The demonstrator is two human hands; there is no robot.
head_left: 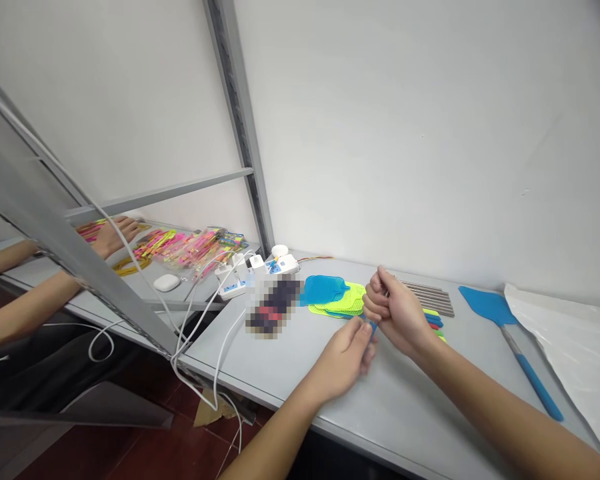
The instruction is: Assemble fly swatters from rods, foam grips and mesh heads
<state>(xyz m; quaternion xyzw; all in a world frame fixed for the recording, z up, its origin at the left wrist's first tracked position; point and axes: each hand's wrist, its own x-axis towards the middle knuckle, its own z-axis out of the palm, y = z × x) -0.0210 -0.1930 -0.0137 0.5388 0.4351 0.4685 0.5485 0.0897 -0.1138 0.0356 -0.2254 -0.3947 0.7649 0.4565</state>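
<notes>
My left hand (347, 353) is closed, with a bit of a blue handle (373, 327) showing at its fingertips. Right beside and above it, my right hand (397, 310) is curled into a fist; what it grips is hidden by its fingers. Behind the hands lie a blue fly swatter head (325, 289) and several yellow-green fly swatter heads (355, 298). Metal rods (433, 298) rest beyond my right hand, and coloured handles (434, 320) in blue, red and green are partly covered by it. To the right lies an assembled blue fly swatter (517, 353).
A white plastic sheet (575, 347) covers the table's right end. White power strips (233, 283) with cables and a blurred dark object (275, 307) are at left. Past the metal frame (245, 127), another person's hands (115, 237) are over colourful packaged items (195, 250).
</notes>
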